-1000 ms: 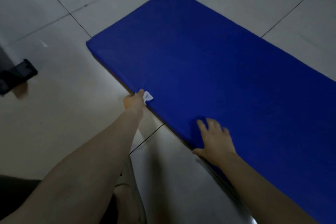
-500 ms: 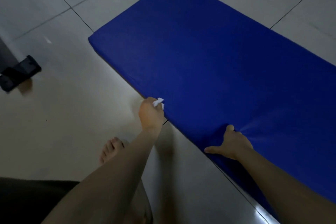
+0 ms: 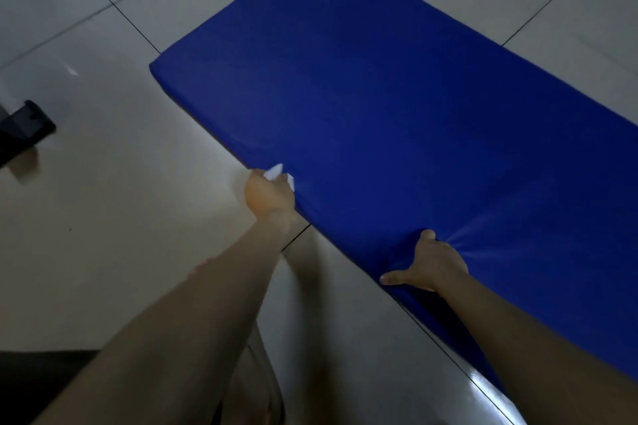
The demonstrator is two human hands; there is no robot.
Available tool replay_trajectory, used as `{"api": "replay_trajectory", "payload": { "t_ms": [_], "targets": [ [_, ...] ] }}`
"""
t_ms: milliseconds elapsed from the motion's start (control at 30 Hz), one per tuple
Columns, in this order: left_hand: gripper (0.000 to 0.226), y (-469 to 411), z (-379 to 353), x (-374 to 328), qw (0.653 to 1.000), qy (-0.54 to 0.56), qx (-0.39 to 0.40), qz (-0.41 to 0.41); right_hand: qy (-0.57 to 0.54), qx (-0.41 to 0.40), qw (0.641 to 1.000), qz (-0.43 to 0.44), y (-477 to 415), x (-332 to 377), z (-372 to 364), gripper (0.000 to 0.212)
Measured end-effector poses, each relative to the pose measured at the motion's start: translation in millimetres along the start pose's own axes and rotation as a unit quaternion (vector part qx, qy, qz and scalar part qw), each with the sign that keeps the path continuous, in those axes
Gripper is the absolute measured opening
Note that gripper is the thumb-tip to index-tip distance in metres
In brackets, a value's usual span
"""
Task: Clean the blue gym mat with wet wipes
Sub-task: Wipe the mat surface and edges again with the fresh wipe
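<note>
Across the pale tiled floor [image 3: 103, 217], a thick blue padded gym mat [image 3: 397, 107] runs from 12 o'clock to 4 o'clock. The left hand [image 3: 269, 197] curls its fingers round the near edge, pinching a crumpled white wet wipe [image 3: 276, 172]. At 4 o'clock from it, the right hand [image 3: 429, 266] grips the same edge.

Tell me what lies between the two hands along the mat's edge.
Only a bare edge of the blue mat runs from the left hand to the right hand, in the head view.

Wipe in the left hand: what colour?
White; the head view shows the wipe poking from the left hand against the blue mat.
</note>
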State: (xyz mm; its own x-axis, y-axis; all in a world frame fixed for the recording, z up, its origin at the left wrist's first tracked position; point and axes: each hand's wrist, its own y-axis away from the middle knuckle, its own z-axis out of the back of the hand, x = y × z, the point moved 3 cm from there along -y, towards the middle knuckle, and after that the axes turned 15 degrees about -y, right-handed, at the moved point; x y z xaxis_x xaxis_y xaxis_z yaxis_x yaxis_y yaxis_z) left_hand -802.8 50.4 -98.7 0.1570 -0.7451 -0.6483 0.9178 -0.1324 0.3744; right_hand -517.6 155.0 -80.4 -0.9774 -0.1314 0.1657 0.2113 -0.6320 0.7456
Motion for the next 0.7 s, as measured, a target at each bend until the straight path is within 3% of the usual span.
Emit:
{"api": "replay_trajectory", "payload": {
  "t_ms": [167, 267, 367, 500, 700],
  "targets": [
    [0.020, 82, -28, 24, 0.964, -0.162, 0.098, -0.185, -0.001, 0.001, 1.000, -0.002, -1, 2, 2, 0.129],
    [0.017, 70, -24, 22, 0.943, -0.185, 0.122, -0.247, -0.002, 0.001, 1.000, 0.002, -2, 2, 3, 0.128],
    [0.010, 1, 5, 1, 0.979, -0.125, 0.025, -0.159, -0.003, 0.001, 1.000, 0.002, -3, 0, 0, 0.128],
    [0.016, -60, 21, -15, 0.980, -0.157, 0.011, -0.120, 0.002, -0.002, 1.000, -0.003, -4, 1, 1, 0.132],
    [0.011, 15, -13, -1, 0.976, -0.166, -0.007, -0.141, 0.009, -0.001, 1.000, -0.005, -3, 2, 1, 0.129]
  ]
}}
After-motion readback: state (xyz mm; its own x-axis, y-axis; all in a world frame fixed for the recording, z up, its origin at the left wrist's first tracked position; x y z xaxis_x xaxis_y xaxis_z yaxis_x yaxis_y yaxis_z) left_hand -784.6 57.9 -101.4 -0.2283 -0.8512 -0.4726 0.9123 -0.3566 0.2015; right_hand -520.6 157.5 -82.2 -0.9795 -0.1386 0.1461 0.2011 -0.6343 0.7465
